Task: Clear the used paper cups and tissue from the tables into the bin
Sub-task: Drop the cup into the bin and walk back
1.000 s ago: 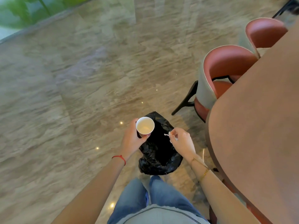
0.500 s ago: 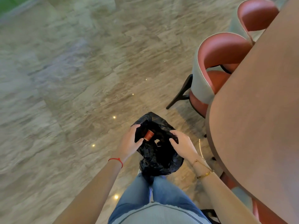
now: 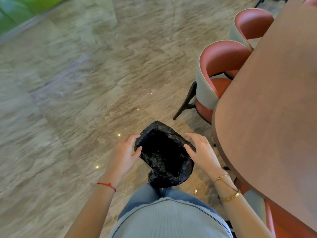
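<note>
A black bin bag [image 3: 164, 169] stands open on the floor in front of my legs. My left hand [image 3: 125, 153] holds the bag's left rim between thumb and fingers. At the right rim, my right hand [image 3: 202, 153] grips the plastic with thumb and fingertips. The two hands hold the mouth apart. The inside of the bag is dark, and no paper cup or tissue shows in it or anywhere else in view.
A brown round-edged table [image 3: 267, 117] fills the right side. Two red-and-grey chairs [image 3: 216, 74] are pushed in at its far edge, another red seat [image 3: 284, 219] sits under its near edge. Polished stone floor [image 3: 68, 100] spreads to the left.
My left hand held a paper cup and my right a bit of tissue above the bag. Both dropped into the bag, and my hands now hold its rim.
</note>
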The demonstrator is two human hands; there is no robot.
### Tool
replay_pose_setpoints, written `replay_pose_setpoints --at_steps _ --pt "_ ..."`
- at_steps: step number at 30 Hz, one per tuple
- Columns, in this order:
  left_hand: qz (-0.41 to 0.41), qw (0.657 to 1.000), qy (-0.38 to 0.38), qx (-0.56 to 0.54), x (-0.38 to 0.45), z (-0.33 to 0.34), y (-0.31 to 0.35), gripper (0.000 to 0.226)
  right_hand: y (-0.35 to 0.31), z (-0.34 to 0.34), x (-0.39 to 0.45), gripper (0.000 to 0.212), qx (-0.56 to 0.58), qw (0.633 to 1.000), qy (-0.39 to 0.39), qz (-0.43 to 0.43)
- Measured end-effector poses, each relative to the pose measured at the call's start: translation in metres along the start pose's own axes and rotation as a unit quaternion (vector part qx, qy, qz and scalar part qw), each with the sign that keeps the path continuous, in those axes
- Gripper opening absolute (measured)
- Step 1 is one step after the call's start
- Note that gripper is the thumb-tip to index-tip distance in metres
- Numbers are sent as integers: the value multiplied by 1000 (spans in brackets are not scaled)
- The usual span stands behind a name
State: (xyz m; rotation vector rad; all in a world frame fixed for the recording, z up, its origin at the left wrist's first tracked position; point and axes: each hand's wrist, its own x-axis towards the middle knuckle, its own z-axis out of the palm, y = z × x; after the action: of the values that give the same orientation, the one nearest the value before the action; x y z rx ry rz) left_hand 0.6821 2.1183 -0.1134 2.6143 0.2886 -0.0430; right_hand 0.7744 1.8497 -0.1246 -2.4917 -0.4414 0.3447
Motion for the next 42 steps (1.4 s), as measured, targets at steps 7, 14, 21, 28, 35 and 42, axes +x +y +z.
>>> replay_pose_setpoints --at_steps 7,14,21,28,35,42 --pt "37 999 -19 4 -18 -11 13 41 -6 -20 -47 42 -12 998 58 1" --pt "136 990 -35 -3 -45 -33 14 33 -36 -4 -122 42 -11 987 135 88" --pt "273 956 -109 -16 -82 -37 18 33 -77 40 -238 43 31 951 228 208" --pt "422 885 -200 -5 -130 -15 62 36 -99 73 -362 43 35 882 324 341" --pt "545 793 -273 -9 -206 21 129 36 -110 102 -478 40 54 800 396 448" --pt "634 697 -335 -17 -322 79 215 35 -100 125 -615 39 63 700 468 535"
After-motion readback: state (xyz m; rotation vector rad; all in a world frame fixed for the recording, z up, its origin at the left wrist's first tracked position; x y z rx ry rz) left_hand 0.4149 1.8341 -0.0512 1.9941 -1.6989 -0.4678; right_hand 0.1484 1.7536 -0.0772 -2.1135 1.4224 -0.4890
